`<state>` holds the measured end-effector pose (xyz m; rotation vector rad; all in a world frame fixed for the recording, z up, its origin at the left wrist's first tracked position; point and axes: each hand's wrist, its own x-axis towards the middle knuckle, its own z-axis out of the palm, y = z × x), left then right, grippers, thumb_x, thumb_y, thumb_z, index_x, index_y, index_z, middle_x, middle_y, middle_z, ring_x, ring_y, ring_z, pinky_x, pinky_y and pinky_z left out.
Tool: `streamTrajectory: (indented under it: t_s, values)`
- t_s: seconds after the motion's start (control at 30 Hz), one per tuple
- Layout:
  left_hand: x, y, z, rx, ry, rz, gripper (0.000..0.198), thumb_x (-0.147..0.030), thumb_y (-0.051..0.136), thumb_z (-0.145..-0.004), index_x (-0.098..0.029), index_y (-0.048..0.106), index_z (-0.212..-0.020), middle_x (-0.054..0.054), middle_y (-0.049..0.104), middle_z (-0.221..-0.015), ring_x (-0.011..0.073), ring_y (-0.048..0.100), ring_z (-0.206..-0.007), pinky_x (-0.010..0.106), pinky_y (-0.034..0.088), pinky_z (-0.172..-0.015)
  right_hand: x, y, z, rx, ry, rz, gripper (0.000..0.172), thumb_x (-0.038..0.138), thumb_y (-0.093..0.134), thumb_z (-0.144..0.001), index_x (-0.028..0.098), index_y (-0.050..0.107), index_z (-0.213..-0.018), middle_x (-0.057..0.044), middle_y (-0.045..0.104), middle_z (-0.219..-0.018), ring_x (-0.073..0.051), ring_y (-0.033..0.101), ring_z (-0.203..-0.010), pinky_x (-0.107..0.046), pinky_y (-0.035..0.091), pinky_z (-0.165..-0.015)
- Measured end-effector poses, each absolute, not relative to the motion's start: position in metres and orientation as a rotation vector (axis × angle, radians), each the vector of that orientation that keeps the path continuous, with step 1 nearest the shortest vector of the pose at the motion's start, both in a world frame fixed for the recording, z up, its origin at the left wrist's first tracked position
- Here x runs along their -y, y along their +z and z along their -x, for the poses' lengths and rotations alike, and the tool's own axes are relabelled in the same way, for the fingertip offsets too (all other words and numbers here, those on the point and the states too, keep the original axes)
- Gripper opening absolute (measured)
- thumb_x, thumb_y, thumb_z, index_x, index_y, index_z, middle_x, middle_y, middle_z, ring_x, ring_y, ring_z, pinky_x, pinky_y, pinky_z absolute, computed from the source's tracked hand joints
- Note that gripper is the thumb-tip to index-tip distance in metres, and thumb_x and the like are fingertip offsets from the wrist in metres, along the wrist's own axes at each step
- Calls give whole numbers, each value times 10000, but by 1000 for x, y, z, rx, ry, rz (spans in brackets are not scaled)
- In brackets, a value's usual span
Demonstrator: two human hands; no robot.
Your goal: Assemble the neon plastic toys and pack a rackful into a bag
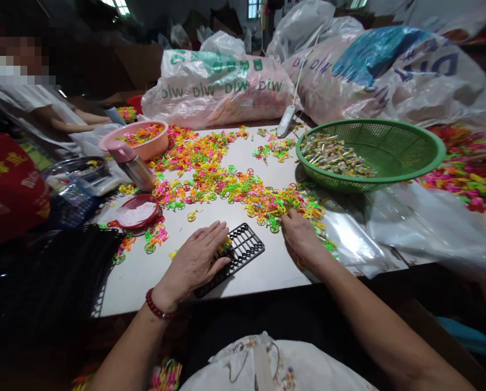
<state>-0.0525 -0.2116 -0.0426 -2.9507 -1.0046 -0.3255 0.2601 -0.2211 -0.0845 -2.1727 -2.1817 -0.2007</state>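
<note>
A black plastic grid tray [246,247] lies near the front edge of the white table [145,274]. My left hand [197,260] rests flat on its left half, fingers stretched out over a few coloured pieces. My right hand [302,234] reaches into the near edge of a wide heap of small neon plastic toy bicycles [226,182], fingers curled among them; what it pinches is hidden. A red bead bracelet [156,307] circles my left wrist.
A green basket [405,149] of small wrapped items stands at the right. A pink bowl [145,138], a metal flask [139,168] and a small red basket [139,213] sit left. Large printed plastic bags [218,87] line the back. Another person [43,103] sits far left.
</note>
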Motion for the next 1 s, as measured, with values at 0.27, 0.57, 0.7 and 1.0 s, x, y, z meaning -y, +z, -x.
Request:
streamTrajectory:
  t_s: [0.27, 0.57, 0.7, 1.0]
  values:
    - [214, -36, 50, 1052, -274, 2954, 602, -358, 502, -932, -174, 318, -1475, 121, 298, -1569, 236, 304, -1442, 429, 329, -1144, 226, -97, -218, 1888, 395, 1722, 149, 160, 418, -905, 180, 564, -879, -40, 597, -785, -171, 535, -715, -271, 392, -664]
    - [214, -33, 50, 1049, -293, 3013, 637, -308, 518, -914, -186, 287, -1495, 120, 256, -1586, 240, 267, -1457, 445, 303, -1163, 193, -108, -149, 1671, 934, 1309, 205, 353, 574, -857, 165, 657, -865, -36, 668, -805, -170, 585, -745, -280, 443, -701]
    - [214, -33, 50, 1063, -328, 3023, 651, -324, 549, -897, -200, 307, -1488, 123, 235, -1593, 266, 304, -1438, 467, 327, -1146, 186, -110, -147, 1851, 897, 1266, 164, 257, 526, -870, 160, 656, -849, -43, 683, -835, -172, 596, -777, -272, 441, -727]
    - [210, -36, 51, 1035, -341, 3022, 682, -368, 518, -924, -195, 228, -1516, 130, 207, -1599, 261, 331, -1422, 454, 343, -1125, 183, -106, -151, 2155, 780, 1322, 309, -8, 508, -667, 156, 645, -891, -52, 660, -881, -180, 577, -791, -259, 426, -730]
